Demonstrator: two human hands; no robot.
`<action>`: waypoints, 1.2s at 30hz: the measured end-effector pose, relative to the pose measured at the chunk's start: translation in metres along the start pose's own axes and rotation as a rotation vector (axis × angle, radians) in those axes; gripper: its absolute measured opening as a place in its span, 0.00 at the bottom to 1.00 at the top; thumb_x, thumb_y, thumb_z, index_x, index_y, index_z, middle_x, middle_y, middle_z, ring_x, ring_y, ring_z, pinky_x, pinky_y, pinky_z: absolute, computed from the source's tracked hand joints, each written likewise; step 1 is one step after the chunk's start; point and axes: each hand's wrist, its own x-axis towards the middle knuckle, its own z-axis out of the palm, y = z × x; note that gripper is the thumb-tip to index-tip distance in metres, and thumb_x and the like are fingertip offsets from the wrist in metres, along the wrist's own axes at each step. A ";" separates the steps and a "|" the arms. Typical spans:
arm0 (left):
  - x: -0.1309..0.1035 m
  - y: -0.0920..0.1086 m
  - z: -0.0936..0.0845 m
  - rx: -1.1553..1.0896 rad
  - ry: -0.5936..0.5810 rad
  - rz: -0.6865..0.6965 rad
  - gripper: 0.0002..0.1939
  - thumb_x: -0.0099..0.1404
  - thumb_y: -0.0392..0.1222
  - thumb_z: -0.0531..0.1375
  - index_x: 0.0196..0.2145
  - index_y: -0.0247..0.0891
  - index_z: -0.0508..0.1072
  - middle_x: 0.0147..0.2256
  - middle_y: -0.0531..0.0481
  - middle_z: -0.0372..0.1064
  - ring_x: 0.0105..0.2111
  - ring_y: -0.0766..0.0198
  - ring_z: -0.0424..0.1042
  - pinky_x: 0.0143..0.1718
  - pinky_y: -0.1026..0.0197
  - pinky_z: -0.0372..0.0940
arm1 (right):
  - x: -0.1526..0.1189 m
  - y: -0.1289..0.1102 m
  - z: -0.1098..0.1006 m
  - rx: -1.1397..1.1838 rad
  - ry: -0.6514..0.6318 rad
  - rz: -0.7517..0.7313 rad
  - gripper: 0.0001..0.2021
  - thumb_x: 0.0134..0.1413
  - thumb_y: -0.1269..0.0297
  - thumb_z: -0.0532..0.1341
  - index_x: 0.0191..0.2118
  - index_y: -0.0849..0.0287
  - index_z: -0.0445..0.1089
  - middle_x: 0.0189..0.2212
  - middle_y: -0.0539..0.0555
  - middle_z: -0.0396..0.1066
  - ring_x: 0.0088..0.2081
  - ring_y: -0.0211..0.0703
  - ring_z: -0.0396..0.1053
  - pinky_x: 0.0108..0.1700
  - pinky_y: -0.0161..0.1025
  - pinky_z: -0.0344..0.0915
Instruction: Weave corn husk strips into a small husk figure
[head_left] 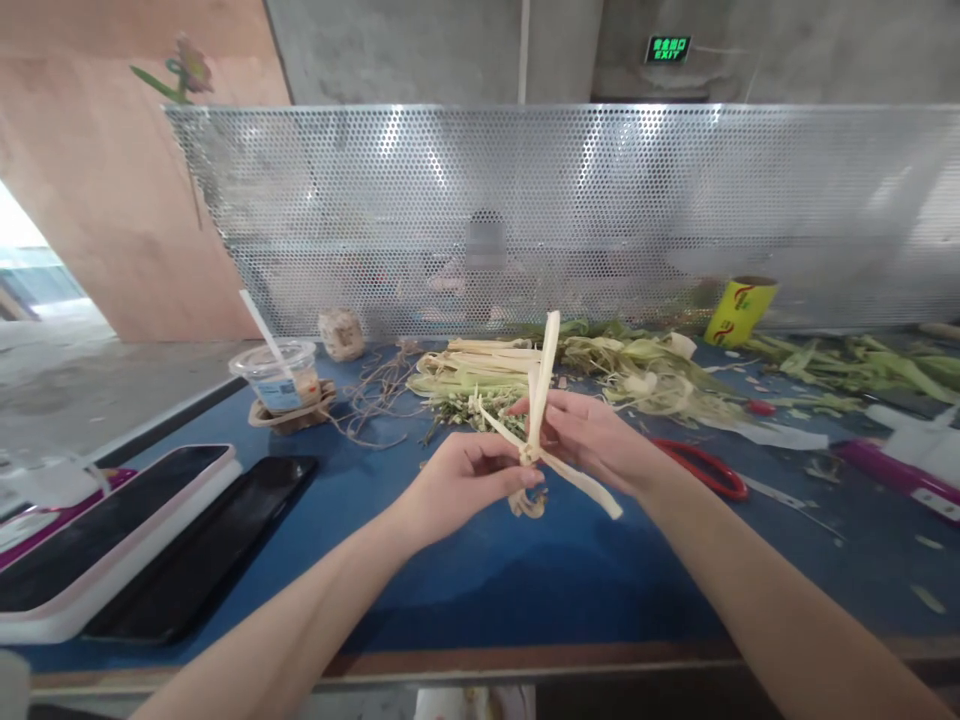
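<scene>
Above the middle of the blue table, both hands hold a small knotted piece of pale dried husk, whose strips stick up, to the left and down to the right. My left hand pinches its knotted centre between thumb and fingers. On the far side of the centre, my right hand is closed at the base of the upright strip; its fingertips are partly hidden. A curled end of husk hangs below the knot. Behind the hands lies a pile of flat husk strips with small green-white sprigs.
Red-handled scissors lie beside my right forearm. Loose husks and a yellow roll stand behind, before a perforated metal screen. At left are a plastic cup, tangled twine, a black phone and a pale-cased device.
</scene>
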 end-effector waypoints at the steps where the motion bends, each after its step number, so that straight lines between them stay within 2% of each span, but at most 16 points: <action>1: 0.000 0.000 -0.001 -0.049 -0.001 -0.010 0.09 0.49 0.41 0.63 0.28 0.32 0.75 0.25 0.48 0.72 0.26 0.66 0.69 0.32 0.62 0.64 | 0.000 0.000 -0.001 -0.012 0.021 0.011 0.14 0.49 0.59 0.59 0.41 0.59 0.67 0.27 0.50 0.67 0.28 0.32 0.66 0.31 0.30 0.63; 6: 0.002 -0.002 -0.003 -0.242 -0.005 -0.033 0.16 0.54 0.49 0.59 0.29 0.31 0.75 0.25 0.47 0.72 0.28 0.65 0.69 0.34 0.61 0.63 | 0.002 -0.001 -0.004 -0.144 0.014 0.018 0.16 0.48 0.61 0.60 0.45 0.59 0.65 0.27 0.50 0.68 0.26 0.35 0.66 0.30 0.34 0.64; 9: 0.003 -0.003 -0.005 -0.141 0.049 0.017 0.14 0.55 0.48 0.58 0.29 0.33 0.75 0.27 0.47 0.72 0.29 0.65 0.69 0.36 0.61 0.62 | 0.001 -0.006 -0.003 -0.343 0.063 -0.050 0.14 0.51 0.60 0.57 0.43 0.60 0.65 0.27 0.51 0.66 0.26 0.35 0.64 0.30 0.35 0.63; 11: 0.004 -0.004 -0.007 0.010 0.136 0.122 0.11 0.55 0.45 0.59 0.30 0.35 0.75 0.32 0.47 0.71 0.33 0.64 0.68 0.38 0.61 0.61 | -0.002 -0.010 -0.001 -0.540 0.158 -0.176 0.14 0.51 0.60 0.56 0.43 0.59 0.65 0.29 0.52 0.66 0.30 0.37 0.64 0.32 0.37 0.63; 14: 0.005 -0.005 -0.012 0.272 0.295 0.292 0.09 0.52 0.42 0.61 0.32 0.38 0.76 0.34 0.48 0.68 0.37 0.62 0.65 0.40 0.60 0.60 | -0.007 -0.014 0.004 -0.935 0.262 -0.539 0.12 0.49 0.64 0.59 0.42 0.55 0.65 0.35 0.54 0.65 0.38 0.42 0.63 0.40 0.41 0.60; 17: 0.005 -0.002 -0.016 0.434 0.330 0.311 0.10 0.53 0.43 0.60 0.34 0.41 0.76 0.32 0.48 0.70 0.37 0.60 0.66 0.41 0.58 0.59 | -0.010 -0.014 0.007 -1.226 0.182 -0.818 0.07 0.49 0.67 0.59 0.37 0.52 0.68 0.32 0.52 0.66 0.37 0.41 0.63 0.41 0.42 0.57; 20: 0.005 0.002 -0.016 0.330 0.261 0.228 0.12 0.55 0.43 0.59 0.38 0.41 0.74 0.38 0.48 0.72 0.40 0.59 0.67 0.41 0.59 0.60 | -0.009 -0.011 0.007 -1.284 0.080 -0.926 0.06 0.49 0.68 0.59 0.35 0.52 0.68 0.30 0.49 0.68 0.35 0.39 0.64 0.39 0.40 0.55; 25: 0.005 0.001 -0.009 -0.023 0.196 0.140 0.17 0.57 0.44 0.57 0.44 0.38 0.71 0.42 0.46 0.70 0.36 0.62 0.68 0.35 0.62 0.63 | -0.005 -0.010 0.004 -1.287 0.062 -0.944 0.07 0.50 0.70 0.59 0.36 0.52 0.68 0.31 0.49 0.70 0.36 0.38 0.64 0.39 0.40 0.54; 27: 0.005 -0.001 -0.007 -0.086 0.219 0.146 0.15 0.56 0.44 0.58 0.41 0.37 0.73 0.43 0.45 0.70 0.36 0.62 0.68 0.34 0.62 0.63 | -0.006 -0.010 0.005 -1.300 0.078 -0.942 0.06 0.50 0.69 0.59 0.35 0.51 0.69 0.31 0.48 0.69 0.36 0.38 0.64 0.40 0.40 0.53; 30: 0.006 -0.003 -0.005 -0.160 0.315 0.156 0.11 0.52 0.43 0.62 0.32 0.34 0.75 0.44 0.44 0.69 0.35 0.62 0.68 0.33 0.62 0.64 | -0.009 -0.010 0.008 -1.358 0.095 -0.915 0.06 0.50 0.66 0.58 0.35 0.50 0.70 0.32 0.49 0.68 0.36 0.39 0.62 0.40 0.42 0.52; 33: 0.009 -0.001 -0.003 -0.278 0.392 0.097 0.13 0.47 0.42 0.64 0.31 0.33 0.74 0.36 0.44 0.72 0.30 0.65 0.69 0.30 0.63 0.64 | -0.012 -0.008 0.012 -1.433 0.160 -0.868 0.07 0.49 0.63 0.59 0.36 0.48 0.72 0.34 0.52 0.64 0.37 0.42 0.59 0.39 0.43 0.51; 36: 0.010 0.000 -0.002 -0.366 0.455 0.037 0.17 0.44 0.41 0.66 0.33 0.32 0.73 0.26 0.48 0.71 0.25 0.68 0.67 0.27 0.65 0.62 | -0.012 -0.007 0.013 -1.378 0.215 -0.802 0.09 0.49 0.64 0.60 0.37 0.47 0.71 0.39 0.54 0.61 0.42 0.45 0.58 0.42 0.45 0.53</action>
